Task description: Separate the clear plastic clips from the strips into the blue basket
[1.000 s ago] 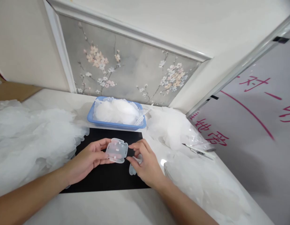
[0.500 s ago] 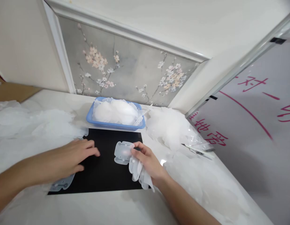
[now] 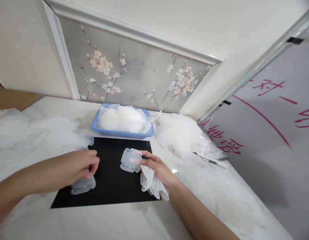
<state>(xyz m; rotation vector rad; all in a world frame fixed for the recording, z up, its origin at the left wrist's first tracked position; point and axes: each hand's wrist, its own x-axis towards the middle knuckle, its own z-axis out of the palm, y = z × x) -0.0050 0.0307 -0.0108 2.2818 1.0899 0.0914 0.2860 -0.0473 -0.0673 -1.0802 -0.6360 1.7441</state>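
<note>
A black mat [image 3: 114, 186] lies on the white table under both hands. My left hand [image 3: 81, 166] is closed, its fingertips pinching a translucent plastic piece [image 3: 83, 185] over the mat's left side. My right hand [image 3: 158, 168] holds several translucent plastic pieces. One of them, a flat piece with notched edges and small round marks [image 3: 131, 160], is pinched by thumb and fingers over the mat. A crumpled bunch of the same soft sheets [image 3: 153, 183] hangs beneath the right palm.
Behind the mat stands a blue basket [image 3: 119, 134] heaped with white translucent pieces. More sheets are piled at left [image 3: 49, 133], at back right [image 3: 176, 133] and along the right side [image 3: 214, 193]. A whiteboard with red writing [image 3: 271, 133] leans at right.
My left hand, empty with fingers apart before, has closed on a plastic piece. In my right hand the flat piece has shifted slightly up and left, and the bunch is gathered tighter.
</note>
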